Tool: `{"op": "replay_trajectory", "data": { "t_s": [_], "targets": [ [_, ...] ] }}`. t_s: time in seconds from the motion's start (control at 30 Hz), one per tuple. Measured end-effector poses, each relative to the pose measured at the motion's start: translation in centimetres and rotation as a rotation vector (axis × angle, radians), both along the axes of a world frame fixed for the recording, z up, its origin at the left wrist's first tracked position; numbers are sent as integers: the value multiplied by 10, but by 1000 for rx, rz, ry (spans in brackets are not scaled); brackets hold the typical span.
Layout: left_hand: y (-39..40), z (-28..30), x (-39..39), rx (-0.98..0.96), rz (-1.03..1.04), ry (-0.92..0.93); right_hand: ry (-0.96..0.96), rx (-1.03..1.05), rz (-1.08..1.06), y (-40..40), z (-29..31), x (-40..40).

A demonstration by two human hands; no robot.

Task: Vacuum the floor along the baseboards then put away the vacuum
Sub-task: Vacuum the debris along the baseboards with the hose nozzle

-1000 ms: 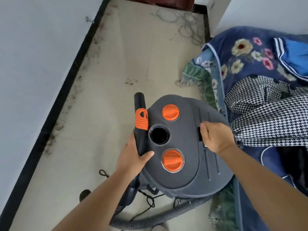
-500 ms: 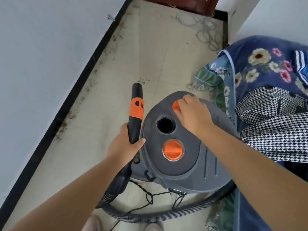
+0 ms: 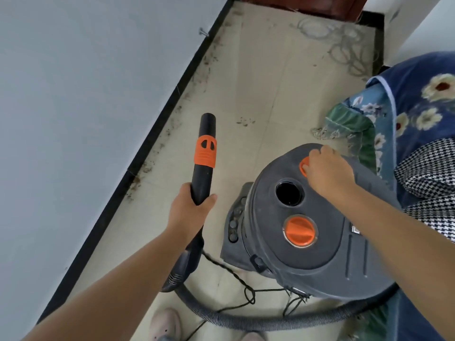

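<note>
**A:** Start wide. Where does the dirt lie from the machine?

**B:** The floor [image 3: 258, 99] runs away from the person as a narrow strip, with the black baseboard [image 3: 157, 134] along its left edge. Dirt specks hug that baseboard. The vacuum [image 3: 307, 262] stands to the right of the strip, close against the bedding [image 3: 418, 99], so the work lies forward and to the left of the canister.

**A:** And the hose?

**B:** The hose [image 3: 246, 318] loops from the canister across the bottom of the view and rises into the wand [image 3: 204, 168]. The wand's long axis points ahead, roughly parallel to the baseboard, its open mouth away from the person and well above the dirt line.

**A:** Which hand is nearer the baseboard?

**B:** The left hand [image 3: 189, 210]. It wraps the wand's lower end, thumb on the right side, forearm stretched forward. I judge it only has to dip the mouth down and swing it left.

**A:** The right?

**B:** The right hand [image 3: 327, 171] reaches across the lid, fingers curled over the far orange knob [image 3: 303, 166], covering most of it. The near orange knob [image 3: 299, 231] and the open port [image 3: 289, 193] are untouched. My guess is that this is the switch, not yet clearly turned.
</note>
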State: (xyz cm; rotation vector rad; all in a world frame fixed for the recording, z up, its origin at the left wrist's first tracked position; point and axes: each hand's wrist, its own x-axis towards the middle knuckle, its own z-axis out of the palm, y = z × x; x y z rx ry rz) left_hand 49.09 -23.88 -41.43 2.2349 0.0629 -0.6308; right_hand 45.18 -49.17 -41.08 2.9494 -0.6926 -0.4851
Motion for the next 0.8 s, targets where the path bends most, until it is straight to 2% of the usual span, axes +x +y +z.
{"op": "replay_trajectory", "data": {
  "t_s": [0.17,0.3,0.37,0.47,0.57,0.7,0.8],
  "targets": [
    [38,19,21,55,27,-3,80,66,-93,20,16,-7],
    [79,28,44,33,101,11,200,7,-197,49,18,-2],
    [101,32,59,39,92,40,243,-45,-178,68,20,6],
    [139,35,86,40,92,86,284,-51,-38,101,19,32],
    [183,37,120,120,65,88,276,68,82,139,18,78],
    [249,39,156,243,2,133,296,247,134,203,16,139],
    [294,39,172,279,23,167,208,427,125,261,16,176]
  ]
}}
